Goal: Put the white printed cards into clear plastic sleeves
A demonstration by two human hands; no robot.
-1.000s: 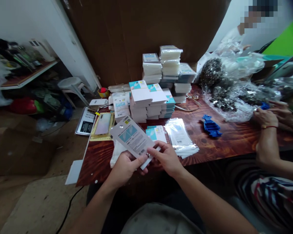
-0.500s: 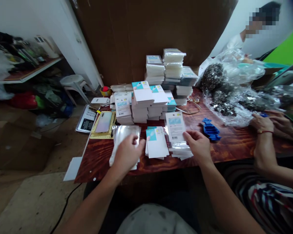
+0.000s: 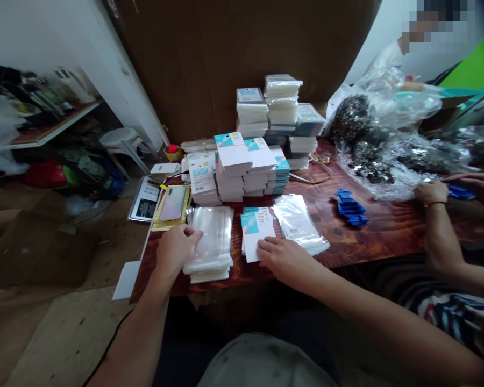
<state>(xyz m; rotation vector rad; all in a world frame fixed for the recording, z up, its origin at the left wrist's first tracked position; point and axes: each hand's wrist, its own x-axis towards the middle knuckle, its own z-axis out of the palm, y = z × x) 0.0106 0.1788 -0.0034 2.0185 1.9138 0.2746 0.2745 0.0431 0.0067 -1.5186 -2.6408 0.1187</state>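
My left hand (image 3: pixel 176 250) is at the left edge of a stack of clear plastic bags (image 3: pixel 210 236), its fingers curled and its thumb over the top bag. To the right of that stack lies a small pile of white cards with a blue printed corner (image 3: pixel 253 242). My right hand (image 3: pixel 284 260) reaches across to this pile, its fingers closed at the lower right edge of the top card. Just beyond it, a pile of filled clear packets (image 3: pixel 298 220) lies on the table, shiny with reflected light.
Taller stacks of cards (image 3: pixel 234 156) and packed bags (image 3: pixel 282 102) stand behind. A phone (image 3: pixel 173 203) lies on a yellow pad at left. A blue plastic piece (image 3: pixel 350 207) sits at right, near plastic bags of metallic parts (image 3: pixel 371 166) and a co-worker's hands (image 3: pixel 431 193).
My right hand has let go of the packet on the right pile and moved left to the cards. My left hand has shifted left to the edge of the clear bags.
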